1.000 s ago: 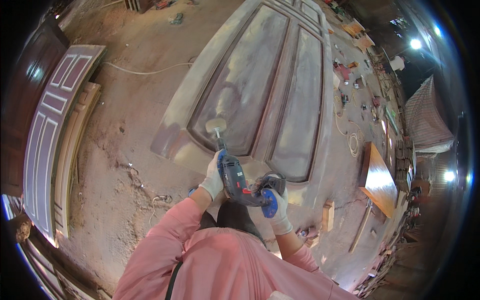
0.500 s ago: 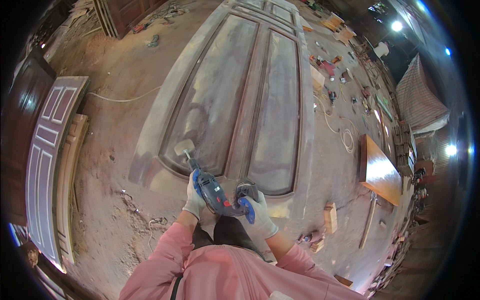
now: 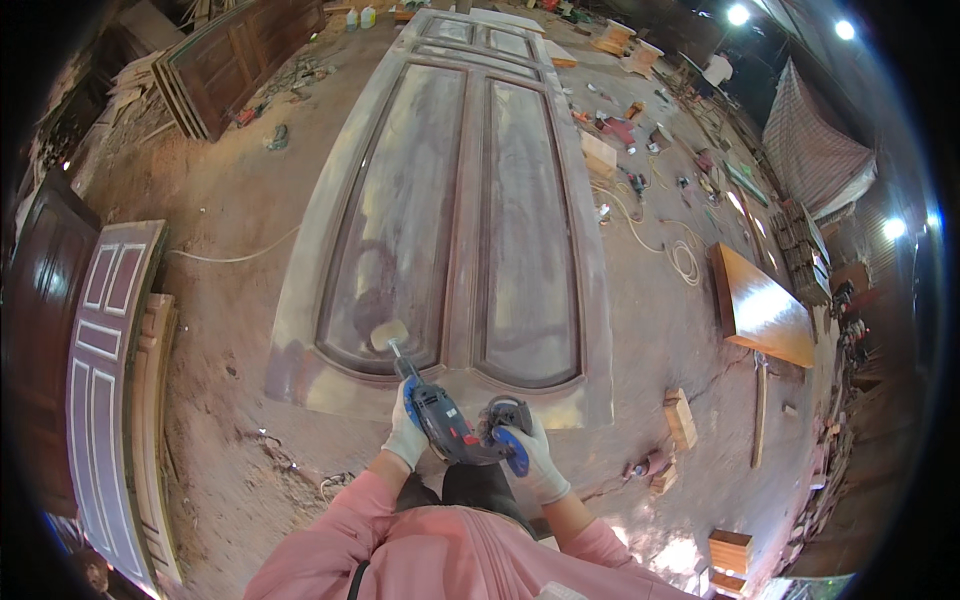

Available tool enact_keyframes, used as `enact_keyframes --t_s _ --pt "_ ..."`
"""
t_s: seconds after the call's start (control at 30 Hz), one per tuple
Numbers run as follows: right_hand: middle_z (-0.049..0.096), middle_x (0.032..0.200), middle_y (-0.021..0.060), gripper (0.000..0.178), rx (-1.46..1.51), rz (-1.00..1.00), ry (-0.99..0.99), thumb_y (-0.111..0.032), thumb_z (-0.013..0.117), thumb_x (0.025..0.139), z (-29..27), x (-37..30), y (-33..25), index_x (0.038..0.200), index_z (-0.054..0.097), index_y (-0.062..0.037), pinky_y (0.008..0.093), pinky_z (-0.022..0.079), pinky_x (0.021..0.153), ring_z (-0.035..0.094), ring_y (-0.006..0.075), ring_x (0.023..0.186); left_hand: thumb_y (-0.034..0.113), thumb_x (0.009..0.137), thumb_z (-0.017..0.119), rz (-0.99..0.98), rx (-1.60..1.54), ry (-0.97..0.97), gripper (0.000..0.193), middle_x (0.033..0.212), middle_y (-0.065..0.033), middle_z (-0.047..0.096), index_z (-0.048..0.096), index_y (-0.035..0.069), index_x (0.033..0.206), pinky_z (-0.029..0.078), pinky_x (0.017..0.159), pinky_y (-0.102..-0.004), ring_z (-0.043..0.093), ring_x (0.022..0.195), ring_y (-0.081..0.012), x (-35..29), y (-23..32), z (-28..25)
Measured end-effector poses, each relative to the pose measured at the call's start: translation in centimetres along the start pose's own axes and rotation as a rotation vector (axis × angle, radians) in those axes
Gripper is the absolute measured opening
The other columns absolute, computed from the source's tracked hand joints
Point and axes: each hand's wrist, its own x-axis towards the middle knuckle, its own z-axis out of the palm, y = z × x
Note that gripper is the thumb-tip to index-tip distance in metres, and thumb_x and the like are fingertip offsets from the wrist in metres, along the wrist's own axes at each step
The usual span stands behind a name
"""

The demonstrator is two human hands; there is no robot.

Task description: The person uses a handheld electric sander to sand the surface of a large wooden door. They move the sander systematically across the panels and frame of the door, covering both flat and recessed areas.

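Head view, lower centre of the frame: likely heavy, rigid and front-weighted to handle, best taken by both nose and rear of the power drill (image 3: 438, 411). Dark-bodied, with a red accent and a pale round pad (image 3: 389, 334), angled toward the lower left of the door (image 3: 462, 290). Gripped near the nose by the curled, gloved left hand (image 3: 406, 430), at the rear by the curled, gloved right hand (image 3: 536, 462).
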Motion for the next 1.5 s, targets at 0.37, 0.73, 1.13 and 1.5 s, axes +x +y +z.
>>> enact_keyframes --t_s 0.37,0.73,1.13,1.5 --pt "0.059 0.133 0.0099 0.061 -0.071 -0.182 0.02 0.0 0.073 0.084 -0.7 -7.8 1.8 0.14 0.049 -0.0001 0.0325 0.047 0.102 0.057 0.0176 0.12 0.054 0.093 0.057 -0.107 0.011 -0.024 0.045 0.09 -0.0129 0.072 0.069 0.011 0.095 0.058 0.077 -0.0511 0.068 0.08 -0.0339 -5.4 -4.8 -0.3" --pt "0.067 0.108 0.0121 0.044 0.156 -0.306 0.152 0.004 0.064 0.085 -15.5 -16.4 -1.8 0.128 0.057 0.0045 0.034 0.053 0.088 0.065 0.02 0.096 0.05 0.096 0.056 -0.288 0.148 0.035 0.043 0.085 -0.0117 0.071 0.068 0.008 0.092 0.058 0.075 -0.0441 0.068 0.077 -0.0294 -4.7 -22.3 4.5" --pt "0.067 0.111 0.0142 0.048 0.113 -0.238 0.218 0.008 0.062 0.083 -40.0 -21.1 -10.7 0.13 0.054 0.0045 0.0365 0.057 0.087 0.068 0.0235 0.098 0.05 0.093 0.06 -0.233 0.042 0.117 0.042 0.085 -0.0116 0.072 0.069 0.01 0.09 0.058 0.074 -0.0449 0.069 0.075 -0.0305 2.5 -46.6 9.9" --pt "0.068 0.112 0.0146 0.047 -0.171 -0.191 -0.003 0.008 0.064 0.084 -46.6 -4.3 -20.0 0.13 0.056 0.0057 0.0363 0.055 0.092 0.068 0.0235 0.099 0.063 0.087 0.059 -0.003 -0.175 -0.097 0.052 0.084 -0.0127 0.071 0.07 0.012 0.087 0.056 0.076 -0.0505 0.067 0.077 -0.034 15.3 -46.4 16.4"
